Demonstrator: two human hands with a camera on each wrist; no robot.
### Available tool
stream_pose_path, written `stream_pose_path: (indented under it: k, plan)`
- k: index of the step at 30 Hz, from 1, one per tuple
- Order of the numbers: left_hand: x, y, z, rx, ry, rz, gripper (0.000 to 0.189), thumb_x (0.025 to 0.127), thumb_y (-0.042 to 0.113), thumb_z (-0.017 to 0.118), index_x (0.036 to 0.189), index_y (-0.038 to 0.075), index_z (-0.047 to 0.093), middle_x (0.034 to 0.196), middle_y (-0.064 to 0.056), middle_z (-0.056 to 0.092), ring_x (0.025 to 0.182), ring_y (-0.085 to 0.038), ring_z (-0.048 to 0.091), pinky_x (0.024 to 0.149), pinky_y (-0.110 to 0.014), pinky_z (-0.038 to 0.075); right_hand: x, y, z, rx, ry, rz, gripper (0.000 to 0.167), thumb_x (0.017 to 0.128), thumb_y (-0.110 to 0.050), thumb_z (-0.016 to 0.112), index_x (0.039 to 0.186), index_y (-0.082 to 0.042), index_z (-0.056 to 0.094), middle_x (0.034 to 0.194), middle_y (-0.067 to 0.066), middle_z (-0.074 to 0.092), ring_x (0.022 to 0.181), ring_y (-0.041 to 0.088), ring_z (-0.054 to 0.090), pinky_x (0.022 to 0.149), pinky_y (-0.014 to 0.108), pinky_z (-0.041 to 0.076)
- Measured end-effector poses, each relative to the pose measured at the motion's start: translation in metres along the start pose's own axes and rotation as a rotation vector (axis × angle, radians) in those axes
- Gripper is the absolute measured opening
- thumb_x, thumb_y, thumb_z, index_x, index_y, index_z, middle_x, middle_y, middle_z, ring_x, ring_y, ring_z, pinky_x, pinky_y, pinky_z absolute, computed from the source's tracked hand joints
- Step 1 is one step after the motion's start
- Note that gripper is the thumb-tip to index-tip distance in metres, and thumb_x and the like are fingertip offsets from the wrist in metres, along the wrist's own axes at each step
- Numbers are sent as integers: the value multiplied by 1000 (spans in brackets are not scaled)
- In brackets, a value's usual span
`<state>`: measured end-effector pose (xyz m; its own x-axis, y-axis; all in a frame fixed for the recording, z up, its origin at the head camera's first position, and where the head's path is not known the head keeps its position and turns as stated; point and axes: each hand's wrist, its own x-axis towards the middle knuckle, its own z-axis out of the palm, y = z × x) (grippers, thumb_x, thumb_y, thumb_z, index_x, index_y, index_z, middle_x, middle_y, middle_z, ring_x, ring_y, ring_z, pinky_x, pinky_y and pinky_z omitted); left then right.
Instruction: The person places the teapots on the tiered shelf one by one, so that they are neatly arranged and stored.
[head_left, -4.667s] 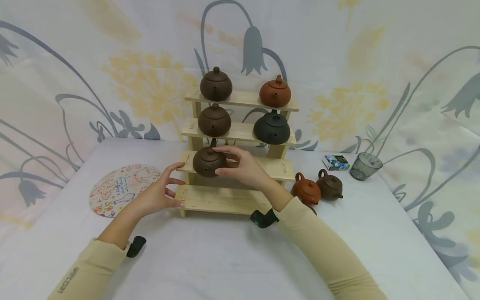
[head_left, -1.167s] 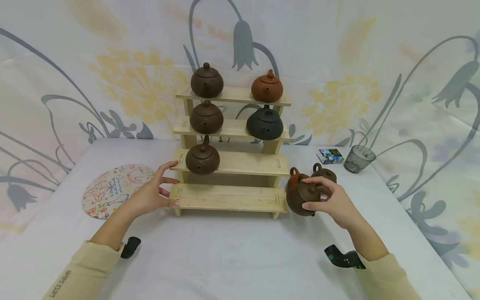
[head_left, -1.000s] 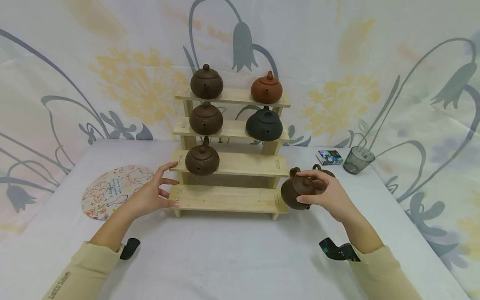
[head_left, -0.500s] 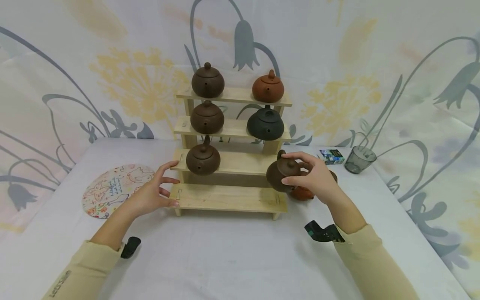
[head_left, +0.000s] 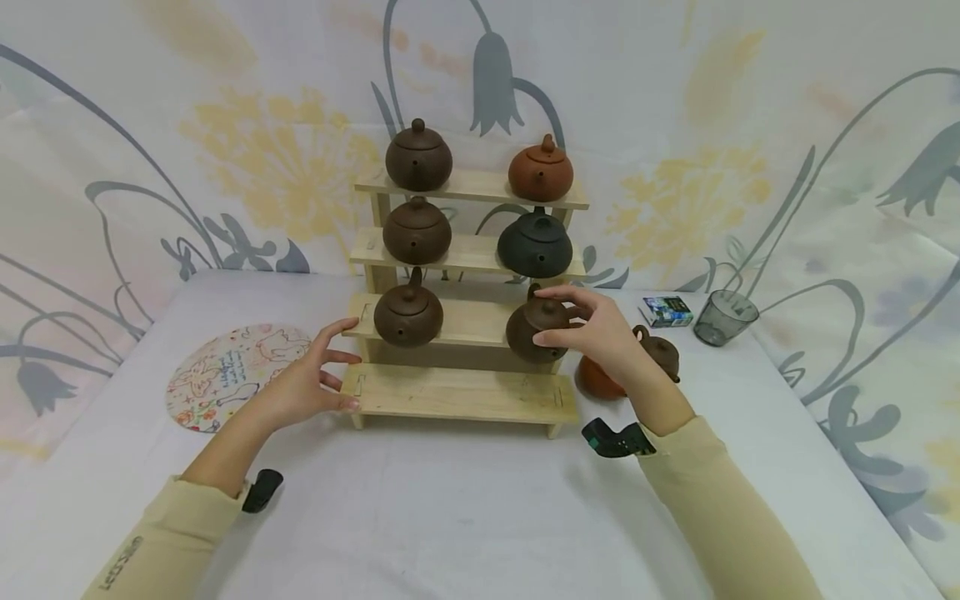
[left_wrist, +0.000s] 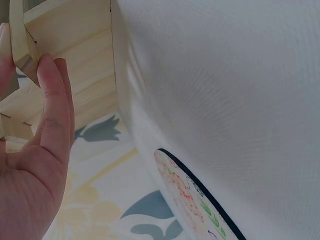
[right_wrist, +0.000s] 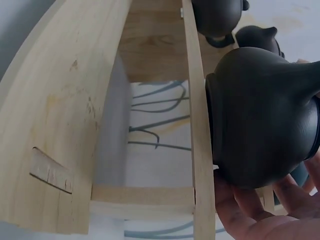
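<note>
My right hand (head_left: 603, 333) grips a brown teapot (head_left: 525, 332) between thumb and fingers at the right end of the third tier of a wooden stand (head_left: 457, 390). The right wrist view shows the held teapot's base right at the edge of a shelf board (right_wrist: 201, 130), fingers around its side. Farther left on the same tier stands another brown teapot (head_left: 408, 317). My left hand (head_left: 296, 390) is at the stand's left side, fairly straight fingers touching the third tier's end and thumb at the bottom tier; the left wrist view shows fingertips (left_wrist: 47, 67) against the wood.
Upper tiers bear brown teapots (head_left: 417, 232), a reddish teapot (head_left: 540, 173) and a black teapot (head_left: 534, 246). Right of the stand are an orange teapot (head_left: 596, 382), a brown teapot (head_left: 663, 357), a small box (head_left: 666, 312) and a grey cup (head_left: 726, 318). A patterned round mat (head_left: 225, 375) lies left.
My right hand let go of the third tier's left teapot, took a brown one beside the stand, and carried it left and up to the tier's right end. My left hand stayed put.
</note>
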<state>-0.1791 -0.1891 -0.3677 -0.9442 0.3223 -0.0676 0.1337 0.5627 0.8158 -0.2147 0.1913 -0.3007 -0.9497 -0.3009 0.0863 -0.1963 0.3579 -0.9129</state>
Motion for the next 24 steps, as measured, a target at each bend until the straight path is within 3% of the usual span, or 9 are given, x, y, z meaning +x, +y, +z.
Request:
stream_pose_path:
  k: [8, 15, 19, 24]
  plan:
    - [0, 1, 0, 1, -3, -3, 107, 72, 2, 79, 147, 29, 8, 129, -24, 48, 85, -28, 57, 66, -35, 47, 9, 3, 5, 73, 10, -43, 52, 78, -12, 75, 126, -9, 56, 120, 2, 53, 100, 23, 52, 75, 29, 48]
    - [-1, 3, -1, -3, -3, 9, 105, 73, 3, 79, 147, 27, 8, 128, -25, 48, 85, -28, 57, 66, -35, 47, -1, 5, -1, 132, -74, -99, 62, 79, -6, 73, 135, -7, 46, 134, 4, 42, 117, 25, 45, 85, 33, 46]
    - [-2, 4, -1, 4, 1, 13, 105, 73, 3, 78, 147, 27, 8, 128, -25, 48, 85, -28, 58, 66, -35, 47, -4, 6, -4, 123, -111, -112, 69, 76, -3, 75, 137, -9, 43, 136, 5, 40, 121, 26, 43, 87, 32, 46]
    - [-2, 5, -1, 9, 2, 10, 105, 73, 3, 79, 147, 28, 8, 128, -25, 49, 84, -27, 58, 66, -35, 47, -4, 9, -5, 102, -93, -108, 71, 76, -5, 77, 138, -8, 43, 137, 4, 41, 121, 26, 44, 87, 32, 46]
